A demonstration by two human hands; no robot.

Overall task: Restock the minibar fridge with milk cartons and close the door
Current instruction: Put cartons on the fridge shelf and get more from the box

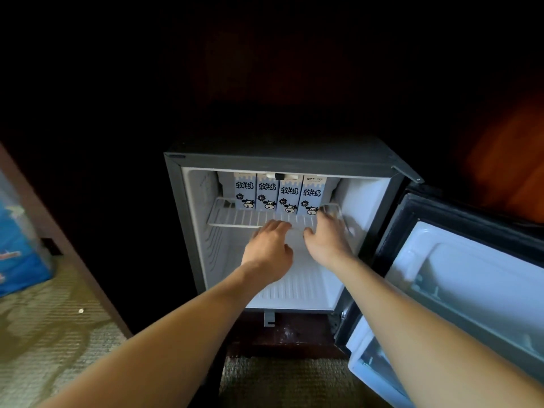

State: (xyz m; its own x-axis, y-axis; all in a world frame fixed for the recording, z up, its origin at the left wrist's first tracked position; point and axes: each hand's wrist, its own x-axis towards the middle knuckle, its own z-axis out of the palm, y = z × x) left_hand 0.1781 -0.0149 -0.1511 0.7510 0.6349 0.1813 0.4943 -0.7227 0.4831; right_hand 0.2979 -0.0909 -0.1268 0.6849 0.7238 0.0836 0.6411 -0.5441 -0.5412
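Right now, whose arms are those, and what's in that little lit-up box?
The camera sits on a person's head and looks down, so those are that person's own bare arms. The box is a small grey minibar fridge with its white-lined door swung open to the right. Four blue-and-white milk cartons with cartoon cows stand in a row on the white wire shelf. The left hand and right hand reach the shelf's front edge with relaxed fingers. Neither hand holds a carton.
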